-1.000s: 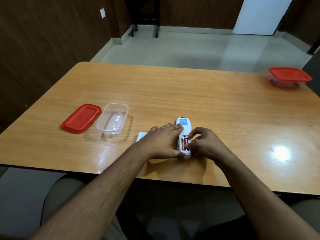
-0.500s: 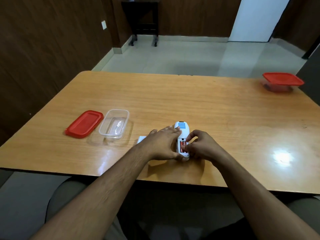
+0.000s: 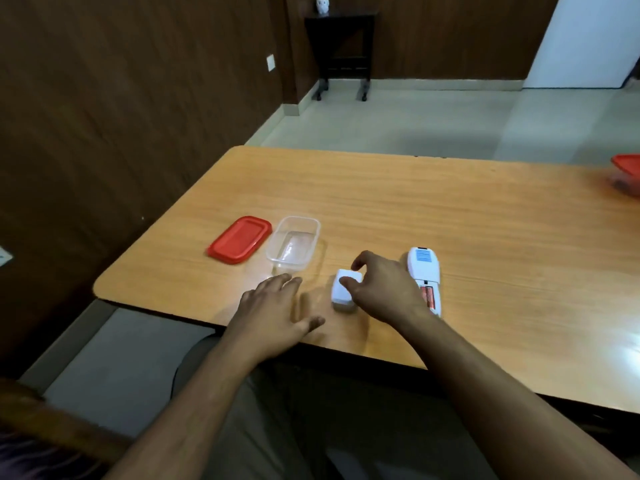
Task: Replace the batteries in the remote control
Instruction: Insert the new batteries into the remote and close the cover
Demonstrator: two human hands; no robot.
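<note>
Remote control lying face-down right of right hand, batteries exposed | fingers closing on battery cover | left hand flat, empty | aligning cover tabs squarely before sliding shut

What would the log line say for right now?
right hand: fingers on battery cover | left hand: flat, table | remote: open

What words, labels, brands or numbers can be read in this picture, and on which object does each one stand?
No text can be read here.
Remote control: a blue label near its far end, print too small and blurred to read.
Batteries in the open compartment: red casing, any brand marks too blurred to read.
Battery cover, under the right hand: plain white, no print visible.
</note>
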